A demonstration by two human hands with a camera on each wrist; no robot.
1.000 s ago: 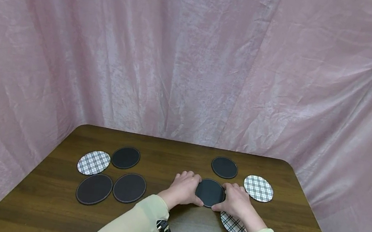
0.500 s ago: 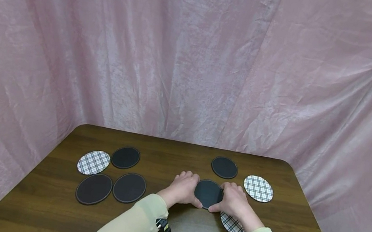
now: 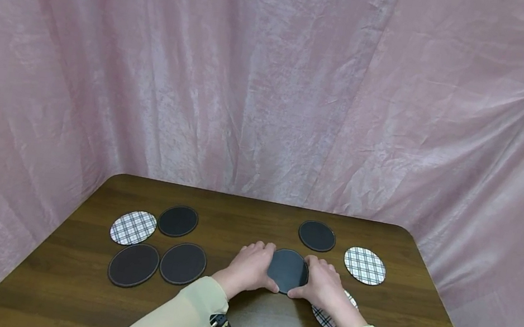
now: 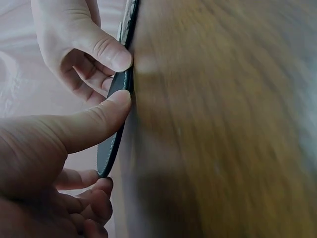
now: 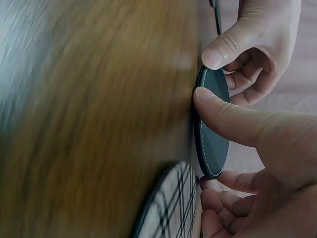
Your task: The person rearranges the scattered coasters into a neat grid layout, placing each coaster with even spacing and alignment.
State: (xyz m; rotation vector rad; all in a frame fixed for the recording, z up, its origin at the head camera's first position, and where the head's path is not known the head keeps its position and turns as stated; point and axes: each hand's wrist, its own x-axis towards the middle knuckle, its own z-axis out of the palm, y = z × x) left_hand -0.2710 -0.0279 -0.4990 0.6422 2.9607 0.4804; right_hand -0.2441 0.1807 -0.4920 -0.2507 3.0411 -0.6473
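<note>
A round black coaster with a pale stitched edge is held between both hands, a little right of the table's middle. My left hand grips its left rim, with the thumb at the near edge. The right hand grips the opposite rim in the same way. In the right wrist view the coaster is tilted and both thumbs lie near each other on its stitched edge. Partly hidden under the right hand and wrist is a plaid coaster, lying close by.
To the left lie a plaid coaster and several black coasters. At the back right are another black coaster and a plaid one. A pink curtain hangs behind the wooden table.
Both hands have shifted slightly left together with the black coaster, and more of the plaid coaster beyond the right wrist now shows. The other coasters stay where they were.
</note>
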